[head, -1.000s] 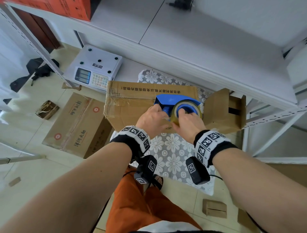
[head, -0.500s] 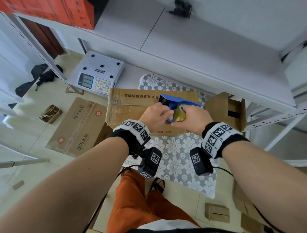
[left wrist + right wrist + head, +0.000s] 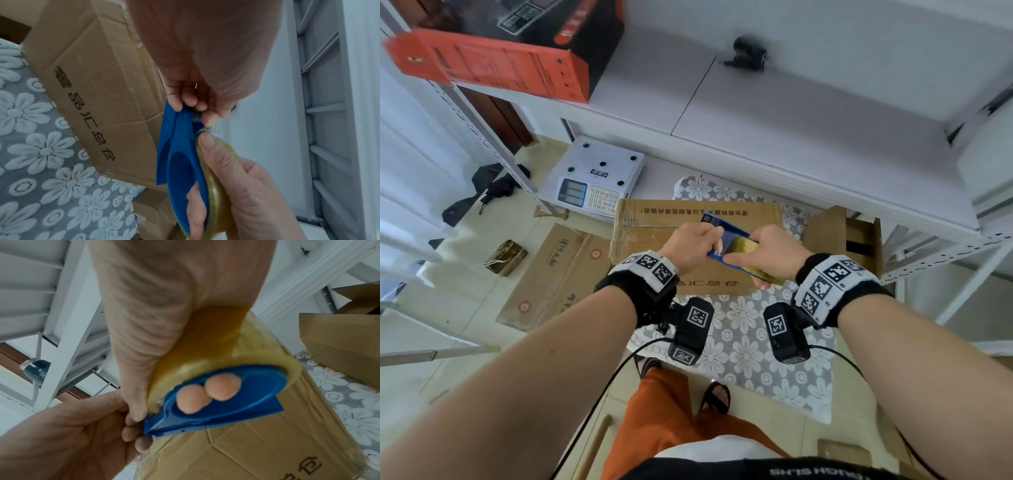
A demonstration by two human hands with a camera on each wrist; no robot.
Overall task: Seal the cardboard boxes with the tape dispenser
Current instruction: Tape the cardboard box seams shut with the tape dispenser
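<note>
- Since a second ago the tape dispenser (image 3: 726, 240) has been turned from showing its round face to lying edge-on between the hands, and it has lifted a little over the box.
- The closed cardboard box (image 3: 654, 226) sits on the flowered mat (image 3: 743, 346) directly below the hands, its flaps folded shut; a smaller box (image 3: 825, 233) with open flaps stands just beside it on the right.
- The right hand (image 3: 774, 253) grips the dispenser, two fingertips (image 3: 222, 386) poking through the roll's core and the thumb lying along the yellow tape roll (image 3: 216, 186).
- The left hand (image 3: 690, 245) pinches at the narrow blade end of the dispenser; whether it has caught the loose tape end cannot be told.
- Judged step: freeing the tape's leading end, before any strip is laid.
- Next likely calls for drawing out a length and pressing it onto the box's seam.
</note>
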